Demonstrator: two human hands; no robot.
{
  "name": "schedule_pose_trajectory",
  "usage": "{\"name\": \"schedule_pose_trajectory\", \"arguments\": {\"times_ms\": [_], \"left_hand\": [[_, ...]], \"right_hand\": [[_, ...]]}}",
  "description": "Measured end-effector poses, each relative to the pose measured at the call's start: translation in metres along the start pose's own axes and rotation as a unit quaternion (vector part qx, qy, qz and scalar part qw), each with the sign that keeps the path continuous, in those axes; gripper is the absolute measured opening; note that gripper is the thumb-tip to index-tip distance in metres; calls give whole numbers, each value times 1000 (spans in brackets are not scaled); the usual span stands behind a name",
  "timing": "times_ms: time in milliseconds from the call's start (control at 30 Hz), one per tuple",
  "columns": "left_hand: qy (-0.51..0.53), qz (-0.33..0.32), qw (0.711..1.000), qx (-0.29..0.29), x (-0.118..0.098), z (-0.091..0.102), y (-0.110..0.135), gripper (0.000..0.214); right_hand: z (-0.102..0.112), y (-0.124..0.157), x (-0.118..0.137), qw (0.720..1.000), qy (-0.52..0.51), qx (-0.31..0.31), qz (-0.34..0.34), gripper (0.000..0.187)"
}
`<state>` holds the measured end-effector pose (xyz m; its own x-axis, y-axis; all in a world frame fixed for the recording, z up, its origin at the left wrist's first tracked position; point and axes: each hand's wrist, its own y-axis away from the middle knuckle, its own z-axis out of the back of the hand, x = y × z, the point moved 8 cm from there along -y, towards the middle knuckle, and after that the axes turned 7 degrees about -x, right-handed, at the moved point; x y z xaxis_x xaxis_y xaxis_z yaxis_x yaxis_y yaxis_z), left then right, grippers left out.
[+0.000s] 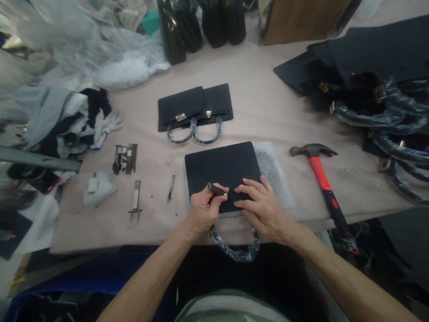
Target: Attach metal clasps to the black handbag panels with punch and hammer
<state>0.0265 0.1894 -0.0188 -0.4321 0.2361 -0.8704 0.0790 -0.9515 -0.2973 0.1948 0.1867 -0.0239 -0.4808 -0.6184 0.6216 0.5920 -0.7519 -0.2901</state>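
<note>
A black handbag panel [221, 163] lies flat in front of me, its plastic-wrapped handle [239, 256] hanging past the table's front edge. My left hand [205, 208] is closed around a short, dark, rod-shaped tool [216, 189], tilted over the panel's near part. Whether its end touches the panel I cannot tell. Just to the right, my right hand [259, 203] rests on the panel with its fingers spread. Under the panel's right side shows a pale, speckled board [273, 172].
A claw hammer [321, 172] lies at right, its grip over the edge. On the left are a pronged tool [136, 201], a thin metal tool [171, 188] and several small tools [125, 158]. Two black bag pieces [182, 105] lie beyond; more bag parts [378, 58] are piled right.
</note>
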Motion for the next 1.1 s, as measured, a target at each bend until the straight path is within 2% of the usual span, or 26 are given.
{"name": "schedule_pose_trajectory", "arguments": {"times_ms": [200,433,800,1100], "left_hand": [[-28,-14,1000,-2,-2,1,0,10],[63,97,993,39,13,-2,-7,7],[83,113,990,36,15,-3,-7,7],[133,180,973,63,23,-7,-17,8]], "right_hand": [[5,4,-2,999,-26,-16,17,26],[0,-1,6,999,32,25,1,33],[-10,-5,7,995,90,27,-34,41],[-13,-4,10,992,113,52,-30,47]]}}
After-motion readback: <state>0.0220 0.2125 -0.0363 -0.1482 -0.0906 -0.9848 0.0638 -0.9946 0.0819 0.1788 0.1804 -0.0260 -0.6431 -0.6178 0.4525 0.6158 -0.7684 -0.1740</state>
